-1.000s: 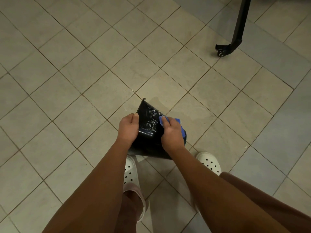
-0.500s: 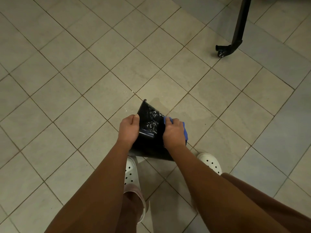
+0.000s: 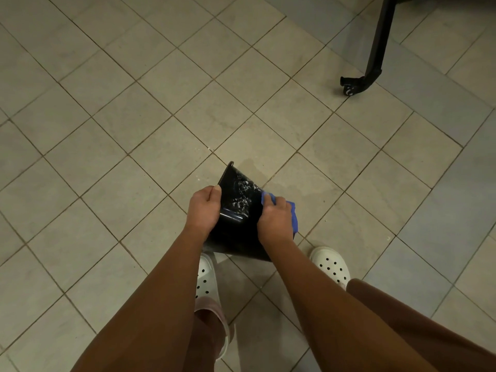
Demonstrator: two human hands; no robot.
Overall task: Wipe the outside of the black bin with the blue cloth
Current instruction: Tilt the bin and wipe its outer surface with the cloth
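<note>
The black bin (image 3: 237,210) is held tilted above the tiled floor in front of my feet, its glossy side facing up with wet, soapy streaks on it. My left hand (image 3: 203,208) grips the bin's left edge, thumb on top. My right hand (image 3: 275,220) holds the blue cloth (image 3: 293,214) against the bin's right side; the cloth shows at my fingertips and along the outer side of the hand. The bin's lower part is hidden behind my forearms.
Beige floor tiles (image 3: 134,116) run all around, with grey-blue tiles at the right. A black wheeled furniture leg (image 3: 371,60) stands at the upper right. My white clogs (image 3: 331,265) are just below the bin. A damp patch lies on the floor beyond the bin.
My right hand with the cloth has slid a little along the bin's right side. The left hand keeps its grip and the bin stays nearly still.
</note>
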